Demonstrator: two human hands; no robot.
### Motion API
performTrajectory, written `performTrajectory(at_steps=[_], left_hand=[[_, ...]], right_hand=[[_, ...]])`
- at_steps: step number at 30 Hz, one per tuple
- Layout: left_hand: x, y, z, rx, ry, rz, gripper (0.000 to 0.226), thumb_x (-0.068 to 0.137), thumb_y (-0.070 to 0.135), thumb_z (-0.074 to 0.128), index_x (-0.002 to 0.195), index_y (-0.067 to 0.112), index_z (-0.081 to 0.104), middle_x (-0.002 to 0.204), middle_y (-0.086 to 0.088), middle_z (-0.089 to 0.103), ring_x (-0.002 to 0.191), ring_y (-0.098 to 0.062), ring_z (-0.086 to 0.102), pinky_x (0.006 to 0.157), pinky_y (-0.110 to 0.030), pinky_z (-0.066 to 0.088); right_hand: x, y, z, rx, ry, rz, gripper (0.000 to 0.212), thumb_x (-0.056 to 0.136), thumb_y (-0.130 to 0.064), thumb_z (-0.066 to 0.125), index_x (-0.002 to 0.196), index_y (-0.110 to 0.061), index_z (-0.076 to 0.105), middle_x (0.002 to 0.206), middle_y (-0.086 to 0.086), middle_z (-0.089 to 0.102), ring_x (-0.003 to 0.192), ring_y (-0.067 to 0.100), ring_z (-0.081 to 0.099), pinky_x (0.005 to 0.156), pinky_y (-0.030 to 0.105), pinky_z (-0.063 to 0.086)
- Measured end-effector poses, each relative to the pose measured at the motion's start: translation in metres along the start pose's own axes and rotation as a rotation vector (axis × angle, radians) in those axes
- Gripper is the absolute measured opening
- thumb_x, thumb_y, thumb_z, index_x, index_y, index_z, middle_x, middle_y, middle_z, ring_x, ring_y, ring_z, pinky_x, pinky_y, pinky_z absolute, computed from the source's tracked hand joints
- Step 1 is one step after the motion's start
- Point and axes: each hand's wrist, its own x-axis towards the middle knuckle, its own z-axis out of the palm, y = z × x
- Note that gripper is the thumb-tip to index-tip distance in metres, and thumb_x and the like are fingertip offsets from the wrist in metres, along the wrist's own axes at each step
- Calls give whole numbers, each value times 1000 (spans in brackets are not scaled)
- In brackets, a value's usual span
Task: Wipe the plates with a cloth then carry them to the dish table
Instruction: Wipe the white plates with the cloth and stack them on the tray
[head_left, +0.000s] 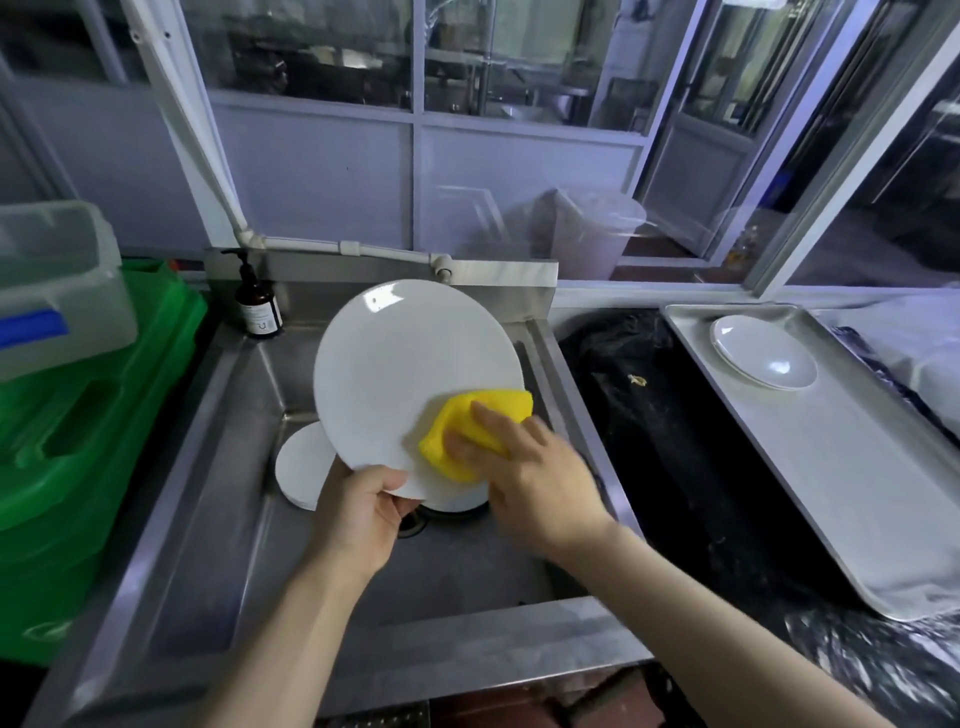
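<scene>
**Now wiping the held plate over the sink**

Largest first, we see the stainless steel sink (218, 467), a deep brushed-metal basin directly below us. To its right lies a flat metal tray (841, 488) on the dark surface, carrying a small stack of white wiped plates (763, 358); we judge this to be the dish table side, well apart from the basin and nearer our right arm.

Over the sink we hold a large white plate (405, 364), round, smooth and glossy, tilted up with its face towards us. Our left hand (358, 514) grips its lower rim, thumb curled over the edge. Beneath it, more white plates (304, 467) rest in the basin, waiting.

The folded yellow cloth (478, 426), soft and nubbly, is pressed on the plate's lower right face by our right hand (535, 478), fingers laid over it and slightly curled. The unwiped face lies up and to the left of the cloth, so the next stroke should run that way.
</scene>
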Motion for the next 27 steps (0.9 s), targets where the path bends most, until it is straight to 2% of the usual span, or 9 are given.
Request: performTrajectory(at_steps=[2,4,8,11,14,18,20,23,27], left_hand=[[-1,1,2,17,-9,4,69,73,-21,29,86,27,78,85,-3,75,76,-19,71,59,-30,58],[-1,0,0,7,-14,-8,65,74,-20,29,95,21,75,90,-5,75,80,-21,72,63,-33,60],[-4,0,-1,50,-13,-15,50,71,-11,44,108,17,62,92,0,75,84,-20,71,70,-38,57],[-9,-1,0,52,-29,-28,57,56,-2,48,108,16,62,92,0,75,82,-18,71,66,-35,58],[-11,1,0,76,-30,-2,53,55,-1,48,103,17,64,87,0,74,78,-17,70,70,-36,52],[-13,4,-1,125,-54,-3,49,52,-1,46,83,24,73,75,-4,67,74,-23,62,64,-34,46],[-14,4,-1,127,-71,-13,52,54,-1,47,91,24,72,81,-5,70,78,-23,66,61,-33,52],[-16,5,-2,118,-83,-32,56,56,-2,48,106,19,63,91,-1,75,81,-17,72,58,-31,56],[-21,5,-1,147,-112,-27,55,58,-2,49,107,17,61,93,-1,74,82,-17,71,58,-30,56]], right_hand=[[-4,-12,4,45,-58,-76,55,76,-17,45,126,-31,62,133,9,56,79,32,57,57,37,52],[0,-9,2,83,-60,-73,51,78,-17,52,126,-31,62,130,11,57,87,34,62,58,39,53],[25,24,-11,0,26,174,49,87,-21,59,134,-36,54,142,8,45,114,36,51,78,40,50],[37,31,-17,-48,92,250,54,86,-17,56,137,-34,51,140,10,43,108,37,45,85,39,42],[31,6,-13,41,57,128,57,80,-14,58,134,-29,55,133,15,49,104,42,49,80,43,49],[15,-26,0,157,-28,-120,51,79,-17,57,130,-26,60,130,16,54,93,41,55,75,43,50],[19,-20,0,164,-18,-128,46,84,-20,51,129,-27,61,130,15,55,100,41,54,83,47,48],[34,2,0,174,102,68,46,87,-11,57,131,-26,59,134,17,51,119,45,43,103,48,38],[44,14,-1,145,170,370,51,91,-16,53,139,-33,48,148,11,33,128,36,30,105,40,29]])
